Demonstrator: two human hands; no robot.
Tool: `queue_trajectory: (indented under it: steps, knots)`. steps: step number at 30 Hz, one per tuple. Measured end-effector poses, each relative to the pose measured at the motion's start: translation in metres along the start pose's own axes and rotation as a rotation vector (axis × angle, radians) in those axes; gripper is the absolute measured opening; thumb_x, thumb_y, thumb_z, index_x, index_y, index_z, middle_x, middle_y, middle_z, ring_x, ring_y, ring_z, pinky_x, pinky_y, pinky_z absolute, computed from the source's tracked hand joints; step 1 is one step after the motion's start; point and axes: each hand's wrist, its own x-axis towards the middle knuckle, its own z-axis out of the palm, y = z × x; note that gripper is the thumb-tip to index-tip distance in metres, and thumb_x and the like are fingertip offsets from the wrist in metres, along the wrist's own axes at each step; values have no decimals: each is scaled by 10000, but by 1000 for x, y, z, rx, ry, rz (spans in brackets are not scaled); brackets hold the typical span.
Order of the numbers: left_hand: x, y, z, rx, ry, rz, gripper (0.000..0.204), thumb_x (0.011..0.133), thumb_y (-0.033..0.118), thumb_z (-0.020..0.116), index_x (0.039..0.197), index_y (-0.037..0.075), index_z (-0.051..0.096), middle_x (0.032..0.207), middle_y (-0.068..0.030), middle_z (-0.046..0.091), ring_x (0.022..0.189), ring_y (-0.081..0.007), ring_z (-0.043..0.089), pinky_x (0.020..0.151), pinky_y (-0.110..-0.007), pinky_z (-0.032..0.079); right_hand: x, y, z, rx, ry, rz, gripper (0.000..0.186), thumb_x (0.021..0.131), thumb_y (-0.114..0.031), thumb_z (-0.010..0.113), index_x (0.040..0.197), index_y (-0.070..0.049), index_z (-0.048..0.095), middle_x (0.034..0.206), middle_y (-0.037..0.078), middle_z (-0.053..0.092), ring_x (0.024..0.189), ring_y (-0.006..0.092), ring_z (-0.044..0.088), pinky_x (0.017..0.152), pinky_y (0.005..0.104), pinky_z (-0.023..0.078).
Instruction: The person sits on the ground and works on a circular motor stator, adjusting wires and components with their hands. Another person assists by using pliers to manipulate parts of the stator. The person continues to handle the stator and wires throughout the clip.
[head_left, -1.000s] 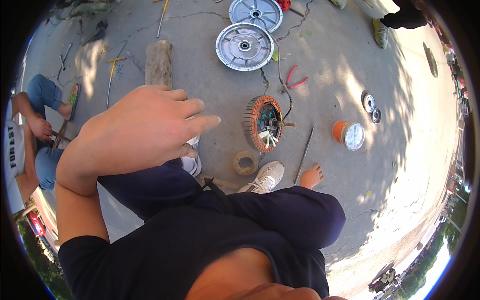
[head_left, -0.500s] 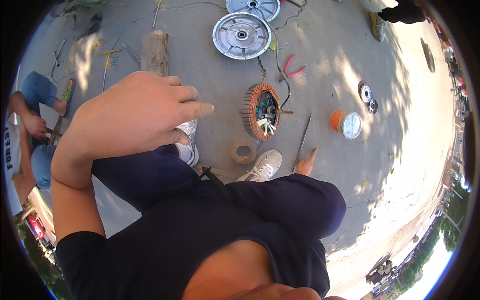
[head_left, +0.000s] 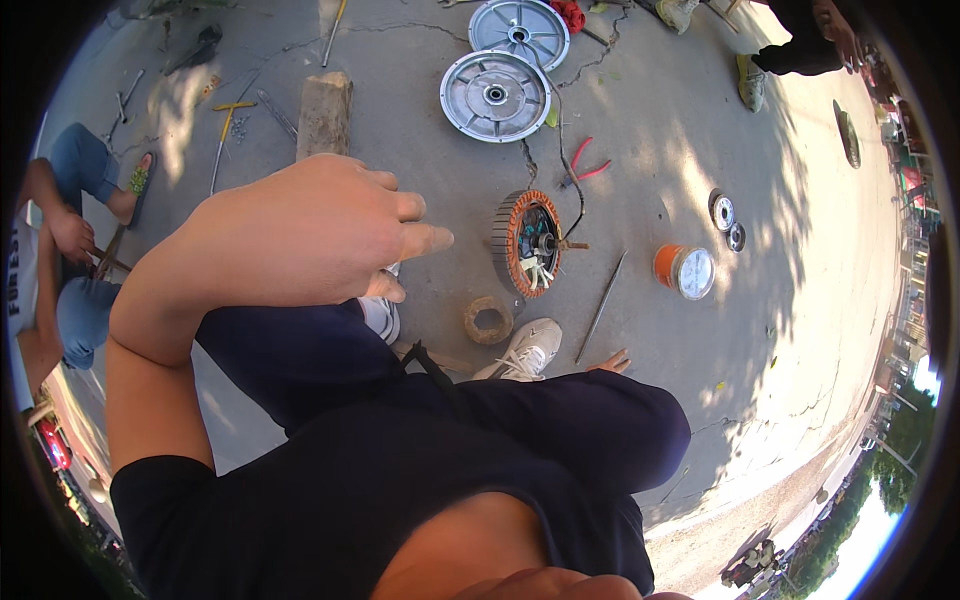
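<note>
My left hand (head_left: 330, 235) hangs in the air in front of my left knee, its fingers loosely bent and apart, holding nothing. My right hand (head_left: 612, 362) shows past my right knee with spread fingertips; the knee hides the rest of it. Nearest to it lies a thin dark metal rod (head_left: 601, 307) on the ground. Between my hands stands a motor stator (head_left: 515, 245) on its edge, with copper windings, white connectors, a shaft and a dark cable. A brown tape roll (head_left: 488, 320) lies beside my right shoe (head_left: 532, 347).
Two round metal motor covers (head_left: 495, 95) lie farther off, near red-handled pliers (head_left: 590, 170). To the right are an orange tub (head_left: 684, 271) and two metal rings (head_left: 722, 210). Behind my left hand lie a wooden block (head_left: 325, 115) and a yellow T-handle tool (head_left: 232, 105). A person (head_left: 80, 235) sits at left.
The view has tilted, so the ground things sit slightly lower. My right hand's pointing finger has given way to spread fingers, farther back behind the knee. My left hand stays loosely bent.
</note>
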Motion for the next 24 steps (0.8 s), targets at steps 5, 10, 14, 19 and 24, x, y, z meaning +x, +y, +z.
queue_trajectory:
  steps: [5,10,14,19,24]
  knots:
    - [1,3,5,47,8,63,528,805,329,703,1246,65,585,1011,-101,620,937,-301,619,789,-404,508,-5,0,0,-44,-24,108,694,813,-54,494,1481,-22,312,1452,238,438,1268,401,496,1060,437,399]
    - [1,4,8,58,5,94,460,844,353,680,1195,63,611,969,-112,628,914,-316,649,737,-424,538,5,-22,-10,-213,-117,251,676,821,-71,507,1472,-19,330,1441,240,450,1266,398,499,1065,435,397]
    - [7,9,16,89,-33,172,517,842,369,665,1255,69,583,950,-106,623,894,-304,636,727,-424,515,34,-66,-34,-442,-345,266,663,828,-85,517,1464,-16,344,1433,242,459,1265,396,501,1068,434,395]
    - [24,20,34,54,-131,323,490,861,359,657,1247,64,589,979,-125,633,909,-330,644,742,-436,520,105,-126,-117,-397,-765,-367,588,871,-183,569,1413,-12,417,1336,246,545,1224,390,535,1050,445,414]
    - [40,38,42,40,-349,290,417,868,312,655,1207,77,605,1007,-125,650,955,-342,659,748,-456,542,112,-262,-216,-655,-825,-572,559,903,-229,575,1415,-55,430,1287,235,571,1181,394,556,1008,463,440]
